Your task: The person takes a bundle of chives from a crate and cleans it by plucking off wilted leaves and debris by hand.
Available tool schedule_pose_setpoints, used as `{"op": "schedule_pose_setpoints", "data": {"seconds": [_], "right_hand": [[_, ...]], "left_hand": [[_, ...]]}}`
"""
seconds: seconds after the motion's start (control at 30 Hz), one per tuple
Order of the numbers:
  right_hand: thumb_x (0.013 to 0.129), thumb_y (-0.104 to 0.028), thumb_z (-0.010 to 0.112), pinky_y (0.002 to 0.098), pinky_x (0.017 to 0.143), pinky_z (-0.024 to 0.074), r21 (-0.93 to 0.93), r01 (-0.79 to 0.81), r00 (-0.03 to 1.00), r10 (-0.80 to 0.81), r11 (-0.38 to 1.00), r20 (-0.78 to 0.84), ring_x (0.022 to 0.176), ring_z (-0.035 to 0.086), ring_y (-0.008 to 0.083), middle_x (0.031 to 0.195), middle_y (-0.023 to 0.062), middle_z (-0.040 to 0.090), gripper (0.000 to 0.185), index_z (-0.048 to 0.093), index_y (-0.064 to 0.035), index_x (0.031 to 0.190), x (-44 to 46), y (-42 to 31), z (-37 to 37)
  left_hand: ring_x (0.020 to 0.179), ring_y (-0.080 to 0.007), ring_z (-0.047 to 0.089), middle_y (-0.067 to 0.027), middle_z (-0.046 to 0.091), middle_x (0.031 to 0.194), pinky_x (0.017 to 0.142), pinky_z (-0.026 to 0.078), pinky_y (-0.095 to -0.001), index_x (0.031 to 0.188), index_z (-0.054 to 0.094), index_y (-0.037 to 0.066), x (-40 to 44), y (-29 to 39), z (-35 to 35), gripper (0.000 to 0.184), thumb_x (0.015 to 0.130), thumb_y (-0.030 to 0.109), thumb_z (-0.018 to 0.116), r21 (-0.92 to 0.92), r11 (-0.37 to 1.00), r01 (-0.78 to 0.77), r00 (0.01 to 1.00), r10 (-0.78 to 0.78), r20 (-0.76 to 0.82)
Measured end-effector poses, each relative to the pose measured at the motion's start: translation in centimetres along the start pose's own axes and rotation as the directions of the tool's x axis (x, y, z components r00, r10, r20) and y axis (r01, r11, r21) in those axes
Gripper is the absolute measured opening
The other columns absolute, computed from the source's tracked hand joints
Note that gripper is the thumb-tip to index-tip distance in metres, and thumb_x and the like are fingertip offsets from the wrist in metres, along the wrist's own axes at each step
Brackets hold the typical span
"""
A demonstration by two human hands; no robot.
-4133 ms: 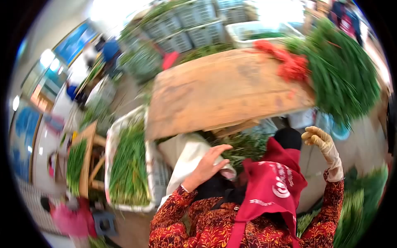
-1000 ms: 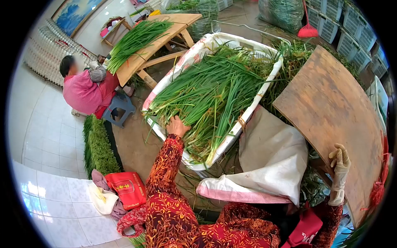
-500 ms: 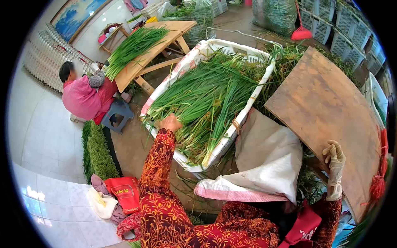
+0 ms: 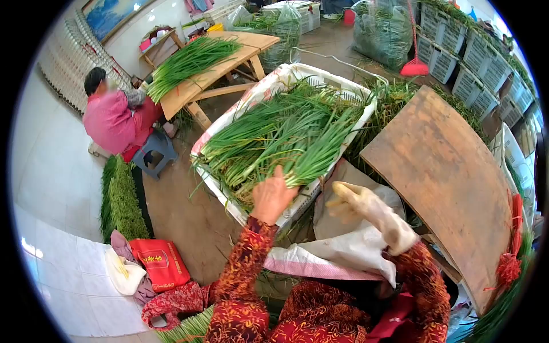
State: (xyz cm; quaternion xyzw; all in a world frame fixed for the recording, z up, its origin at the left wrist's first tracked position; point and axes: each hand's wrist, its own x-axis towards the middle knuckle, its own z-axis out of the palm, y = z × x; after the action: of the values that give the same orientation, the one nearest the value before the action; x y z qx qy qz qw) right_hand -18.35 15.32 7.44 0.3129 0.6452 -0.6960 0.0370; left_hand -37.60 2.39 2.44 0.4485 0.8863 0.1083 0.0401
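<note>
"fingers of the bare left hand (image 4: pixel 273 197) look curled in, don't they?"

"yes, closed about the pale lower end of a bunch of green stalks (image 4: pixel 321 157). that bunch lies at the near end of the white crate (image 4: pixel 337 78), its leaves fanning off toward the crate's right side."

"and what's under it?"

"more of the same: a loose heap of greens (image 4: pixel 246 134) filling the crate, with some dry brownish blades mixed in near the hand."

"how about the right hand (image 4: pixel 361 204)?"

"gloved, and raised just to the right of the crate's near end, in front of a pale sack (image 4: pixel 337 248). those fingers are partly bent and only loosely gathered. i see nothing in them. whether the glove brushes the sack, i can't tell."

"that slab further right of the crate?"

"a wooden board (image 4: pixel 440 171), with red ties (image 4: pixel 508 268) at its far edge from the crate."

"someone's sitting beyond the crate, too."

"a person in pink (image 4: pixel 111 123), to the left of it, on a grey stool (image 4: pixel 163 151), by a wooden table (image 4: pixel 254 43) with another pile of stalks (image 4: pixel 194 63). nearer us, left of the crate, there's a red bag (image 4: pixel 160 264)."
</note>
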Motion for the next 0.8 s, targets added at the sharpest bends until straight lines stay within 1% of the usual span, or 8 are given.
{"op": "schedule_pose_setpoints", "data": {"seconds": [0.03, 0.13, 0.27, 0.4, 0.53, 0.63, 0.67, 0.8], "right_hand": [[0.08, -0.063, 0.05, 0.0363, 0.078, 0.049, 0.05, -0.075, 0.995, 0.071, 0.996, 0.075, 0.096, 0.061, 0.027, 0.113, 0.0199, 0.059, 0.081, 0.038, -0.0031, 0.133, 2.6, 1.3, 0.5], [0.075, -0.068, 0.053, 0.0452, 0.077, 0.0479, 0.286, -0.256, 0.966, 0.249, 0.923, 0.061, 0.091, 0.061, 0.0308, 0.105, 0.0194, 0.061, 0.08, 0.049, -0.0023, 0.121, 6.7, 3.7, 1.9], [0.071, -0.073, 0.053, 0.055, 0.078, 0.0447, 0.48, -0.143, 0.988, 0.154, 0.865, 0.018, 0.079, 0.057, 0.0293, 0.088, 0.0106, 0.059, 0.07, 0.057, -0.0062, 0.093, 7.8, 5.9, 2.2], [0.085, -0.026, 0.064, 0.0274, 0.077, 0.0503, 0.758, -0.099, 0.99, 0.144, 0.645, 0.008, 0.083, 0.059, 0.0161, 0.093, 0.0067, 0.062, 0.028, 0.056, -0.0059, 0.102, 6.0, 4.4, 2.5], [0.086, -0.024, 0.062, 0.0323, 0.079, 0.0512, 0.775, -0.067, 0.997, 0.064, 0.629, 0.034, 0.086, 0.06, 0.0196, 0.099, 0.0093, 0.063, 0.03, 0.056, -0.0043, 0.108, 7.2, 6.9, 2.0], [0.088, -0.021, 0.056, 0.0312, 0.069, 0.0551, 0.737, -0.082, 0.995, 0.093, 0.671, 0.025, 0.079, 0.064, 0.0202, 0.096, 0.0119, 0.064, 0.03, 0.053, -0.001, 0.11, 7.3, 6.8, 1.6], [0.089, -0.02, 0.055, 0.0318, 0.067, 0.0564, 0.747, -0.101, 0.995, 0.076, 0.658, 0.067, 0.076, 0.064, 0.0218, 0.094, 0.0126, 0.064, 0.029, 0.053, 0.0003, 0.11, 6.8, 5.9, 1.7], [0.089, -0.022, 0.056, 0.0356, 0.069, 0.0565, 0.803, -0.079, 0.997, 0.047, 0.591, 0.064, 0.08, 0.064, 0.0229, 0.097, 0.0137, 0.063, 0.034, 0.05, 0.002, 0.113, 7.7, 7.2, 1.7]], "left_hand": [[0.051, -0.0243, 0.058, -0.0115, 0.059, 0.062, 0.047, 0.046, -0.0352, 0.112, 0.044, 0.0, -0.6, 1.2, 0.1, 0.058, 0.074, 0.039, 0.063, -0.019, 1.0, 0.025, 1.0, -0.025, 0.018], [0.055, -0.0227, 0.059, -0.0119, 0.059, 0.07, 0.047, 0.047, -0.033, 0.115, 0.038, -0.002, -2.2, 4.3, 0.9, 0.059, 0.08, 0.038, 0.063, -0.094, 0.995, -0.035, 0.998, 0.039, 0.042], [0.067, -0.0296, 0.063, -0.0221, 0.059, 0.088, 0.056, 0.051, -0.0375, 0.122, 0.031, -0.007, -3.6, 6.5, 2.4, 0.07, 0.078, 0.033, 0.067, -0.188, 0.979, -0.082, 0.997, 0.079, -0.026], [0.088, -0.0368, 0.059, -0.0329, 0.046, 0.114, 0.071, 0.052, -0.0372, 0.126, 0.025, -0.014, -5.4, 8.2, 3.1, 0.082, 0.076, 0.034, 0.068, -0.267, 0.962, -0.065, 0.996, 0.079, 0.041], [0.1, -0.0359, 0.056, -0.0299, 0.044, 0.121, 0.077, 0.051, -0.0373, 0.129, 0.027, -0.01, -6.7, 8.0, 2.8, 0.083, 0.076, 0.039, 0.067, -0.295, 0.951, -0.089, 0.99, 0.117, 0.078], [0.105, -0.0333, 0.055, -0.0233, 0.044, 0.127, 0.084, 0.049, -0.0388, 0.132, 0.032, 0.0, -8.5, 6.4, 1.3, 0.078, 0.078, 0.046, 0.062, -0.112, 0.93, -0.35, 0.937, 0.345, -0.063], [0.109, -0.0306, 0.053, -0.0176, 0.047, 0.127, 0.09, 0.045, -0.0407, 0.133, 0.037, 0.009, -8.8, 5.6, 0.2, 0.071, 0.08, 0.052, 0.057, -0.136, 0.933, -0.332, 0.943, 0.333, -0.018], [0.11, -0.0326, 0.052, -0.0204, 0.053, 0.12, 0.088, 0.045, -0.0419, 0.13, 0.037, 0.008, -5.8, 0.2, -3.4, 0.068, 0.086, 0.059, 0.043, -0.474, 0.876, 0.086, 0.991, -0.123, -0.048]]}}
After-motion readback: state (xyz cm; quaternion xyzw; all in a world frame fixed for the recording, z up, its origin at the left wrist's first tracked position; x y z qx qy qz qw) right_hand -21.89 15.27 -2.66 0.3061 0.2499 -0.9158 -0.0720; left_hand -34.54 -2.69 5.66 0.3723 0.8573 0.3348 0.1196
